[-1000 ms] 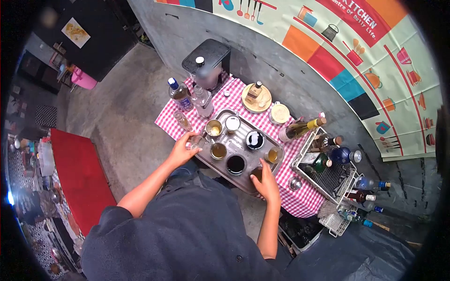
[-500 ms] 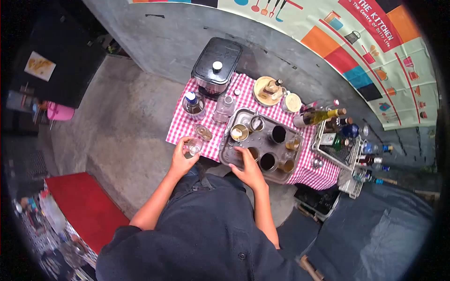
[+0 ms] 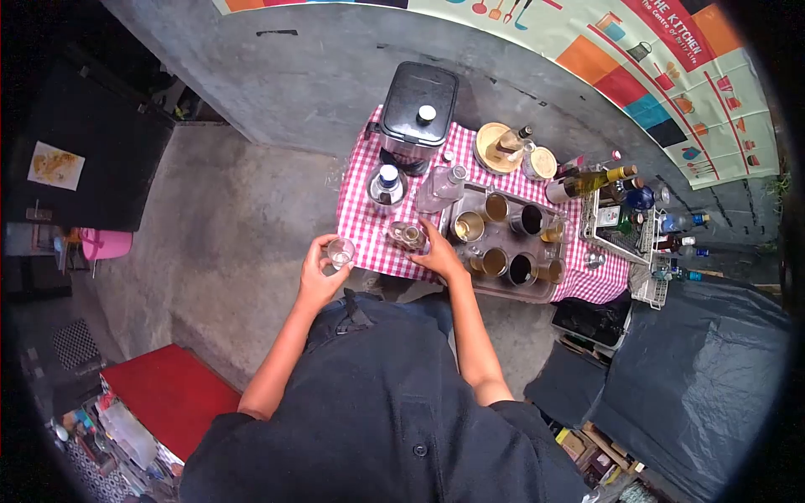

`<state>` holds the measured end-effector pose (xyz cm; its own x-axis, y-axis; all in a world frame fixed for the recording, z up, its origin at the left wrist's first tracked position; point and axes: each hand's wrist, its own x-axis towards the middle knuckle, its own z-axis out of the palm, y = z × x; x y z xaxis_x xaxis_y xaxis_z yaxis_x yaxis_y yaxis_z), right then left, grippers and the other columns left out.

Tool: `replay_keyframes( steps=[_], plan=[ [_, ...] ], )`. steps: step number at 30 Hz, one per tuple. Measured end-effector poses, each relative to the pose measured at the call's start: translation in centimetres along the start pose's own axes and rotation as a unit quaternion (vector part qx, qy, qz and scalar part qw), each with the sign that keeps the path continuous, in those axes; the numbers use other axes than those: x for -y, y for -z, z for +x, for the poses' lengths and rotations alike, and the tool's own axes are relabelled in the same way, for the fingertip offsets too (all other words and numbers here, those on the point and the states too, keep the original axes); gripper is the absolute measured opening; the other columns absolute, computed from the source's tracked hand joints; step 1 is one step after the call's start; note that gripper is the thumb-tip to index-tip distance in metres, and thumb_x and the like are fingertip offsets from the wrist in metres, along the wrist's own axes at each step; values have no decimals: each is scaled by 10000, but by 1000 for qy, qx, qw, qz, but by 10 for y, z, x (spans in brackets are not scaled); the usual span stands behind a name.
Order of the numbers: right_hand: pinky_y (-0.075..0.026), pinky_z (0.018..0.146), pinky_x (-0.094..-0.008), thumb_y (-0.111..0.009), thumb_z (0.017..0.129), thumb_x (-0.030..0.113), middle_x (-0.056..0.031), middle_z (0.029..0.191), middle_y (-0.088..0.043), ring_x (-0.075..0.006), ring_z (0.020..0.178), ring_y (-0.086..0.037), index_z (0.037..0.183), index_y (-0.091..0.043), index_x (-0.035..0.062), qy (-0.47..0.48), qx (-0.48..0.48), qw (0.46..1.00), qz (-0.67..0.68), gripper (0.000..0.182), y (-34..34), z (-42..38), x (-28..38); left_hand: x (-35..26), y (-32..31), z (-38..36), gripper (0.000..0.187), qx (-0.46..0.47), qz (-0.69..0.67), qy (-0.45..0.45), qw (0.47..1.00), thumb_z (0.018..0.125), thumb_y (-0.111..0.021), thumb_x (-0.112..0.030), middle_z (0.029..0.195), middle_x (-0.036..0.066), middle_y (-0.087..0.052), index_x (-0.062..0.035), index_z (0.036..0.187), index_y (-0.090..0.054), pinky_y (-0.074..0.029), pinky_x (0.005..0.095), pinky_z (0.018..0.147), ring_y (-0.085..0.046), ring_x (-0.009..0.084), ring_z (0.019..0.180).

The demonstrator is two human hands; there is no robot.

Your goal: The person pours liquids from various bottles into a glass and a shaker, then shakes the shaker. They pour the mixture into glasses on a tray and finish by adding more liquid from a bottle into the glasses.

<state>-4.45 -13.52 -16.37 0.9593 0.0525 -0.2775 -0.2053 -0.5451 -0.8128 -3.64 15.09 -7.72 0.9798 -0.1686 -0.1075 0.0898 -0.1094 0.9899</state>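
My left hand [image 3: 315, 270] pinches a small clear glass [image 3: 341, 252], held just off the table's left front edge. My right hand [image 3: 439, 255] is open, thumb and fingers spread around the near side of a small clear glass bottle [image 3: 405, 235] on the checked cloth. Behind that bottle stand a white-capped bottle [image 3: 387, 186] and a square clear bottle [image 3: 439, 189]. To the right of my right hand lies a grey metal tray [image 3: 537, 291] with several cups and glasses, some dark, some amber or gold.
A black-lidded dispenser [image 3: 419, 101] stands at the back of the pink checked tablecloth [image 3: 356, 210]. Bottles lean around a wire rack [image 3: 625, 243] on the right. A wooden plate [image 3: 488, 149] carries a corked bottle. The grey wall rises behind; a red-topped box [image 3: 172, 398] sits lower left.
My right hand has moved left from the tray to the small glass bottle. My left hand has carried the glass leftward, past the table edge. The view has shifted.
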Motion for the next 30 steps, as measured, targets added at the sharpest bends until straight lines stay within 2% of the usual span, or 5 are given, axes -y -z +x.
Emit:
replay_keyframes(
  steps=[6, 12, 16, 24, 30],
  plan=[
    [-484, 974, -374, -859, 643, 219, -183, 1262, -610, -296, 1167, -600, 1398, -425, 36, 63, -48, 990, 116, 890, -56, 32, -73, -6, 14, 14, 520, 9, 12, -26, 1000, 750, -741, -10, 1154, 68, -552, -33, 1224, -528, -521, 312, 844, -560, 151, 1068],
    [-526, 839, -340, -823, 699, 261, -96, 1029, -718, -191, 943, -683, 1125, -660, 54, -6, -81, 975, 208, 500, -61, 32, -63, -10, 22, 28, 531, 31, 17, -56, 998, 751, -740, -4, 1164, 67, -548, -33, 1235, -523, -516, 301, 838, -554, 144, 1082],
    [-526, 838, -340, -810, 709, 283, -86, 1030, -716, -179, 924, -679, 1122, -656, 28, -59, -87, 985, 139, 509, -39, 21, -41, -19, 24, 38, 539, 54, 22, -68, 996, 754, -740, -7, 1165, 64, -547, -37, 1244, -516, -513, 301, 845, -553, 145, 1085],
    [-513, 897, -348, -781, 758, 160, -103, 1107, -660, -204, 994, -644, 1228, -550, -7, 2, -168, 938, 303, 549, 30, -44, 63, -45, 20, 43, 537, 80, -17, -50, 995, 762, -709, 41, 1207, 60, -537, -56, 1249, -505, -488, 305, 908, -536, 167, 1177],
    [-489, 957, -387, -700, 757, 60, -125, 1180, -598, -245, 1086, -602, 1292, -468, -2, 178, -256, 817, 485, 586, 53, -64, 95, -63, 8, 49, 565, 141, -72, -68, 985, 766, -717, 20, 1201, 78, -548, -40, 1274, -477, -477, 314, 968, -547, 170, 1154]
  ],
)
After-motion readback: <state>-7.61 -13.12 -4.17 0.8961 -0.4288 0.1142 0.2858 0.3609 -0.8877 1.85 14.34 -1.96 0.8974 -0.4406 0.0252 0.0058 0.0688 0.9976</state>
